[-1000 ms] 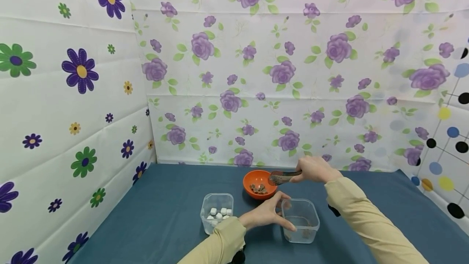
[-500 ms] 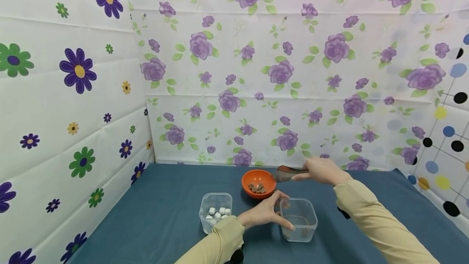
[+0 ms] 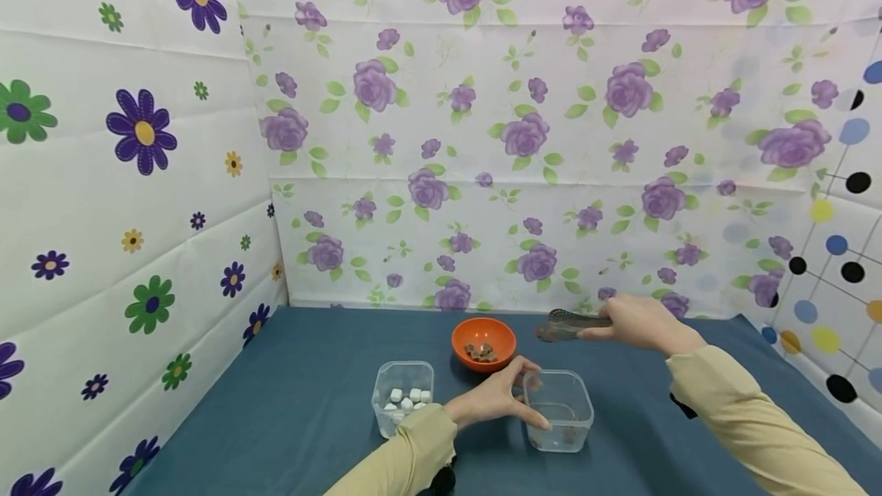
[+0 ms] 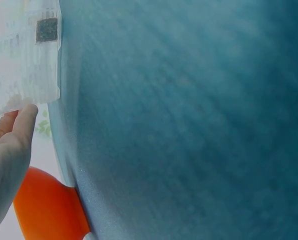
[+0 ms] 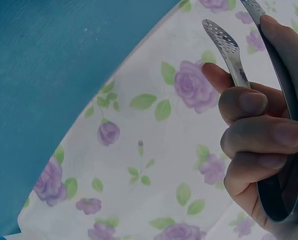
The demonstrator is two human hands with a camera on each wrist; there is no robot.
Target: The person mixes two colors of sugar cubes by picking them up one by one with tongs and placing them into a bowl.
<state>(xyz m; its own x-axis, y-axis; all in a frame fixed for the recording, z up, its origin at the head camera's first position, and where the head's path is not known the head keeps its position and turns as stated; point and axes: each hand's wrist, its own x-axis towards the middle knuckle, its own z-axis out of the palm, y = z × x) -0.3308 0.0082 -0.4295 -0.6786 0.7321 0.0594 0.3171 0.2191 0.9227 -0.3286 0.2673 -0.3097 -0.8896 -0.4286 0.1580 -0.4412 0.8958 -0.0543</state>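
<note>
My right hand (image 3: pixel 637 321) grips metal tongs (image 3: pixel 566 324) above the table, right of the orange bowl (image 3: pixel 511 339). In the right wrist view the tongs' perforated tips (image 5: pixel 221 37) stand apart, fingers curled round the arms. Small brown cubes (image 3: pixel 480 354) lie in the bowl. My left hand (image 3: pixel 498 398) holds a clear plastic container (image 3: pixel 579 438) at its left side, thumb at the front and fingers at the back. Through its wall the left wrist view shows a dark brown cube (image 4: pixel 47 30). Fingertips (image 4: pixel 28 112) touch the container there.
A second clear container (image 3: pixel 383 385) with several white cubes (image 3: pixel 406 404) stands left of my left hand, partly behind the sleeve. Blue cloth (image 3: pixel 303 396) covers the table. Flower-patterned sheets (image 3: pixel 427 251) rise behind it and at the left.
My right hand has carried the tongs rightward, away from the bowl's rim, and turned them. The left hand stays on the container. The view has shifted slightly.
</note>
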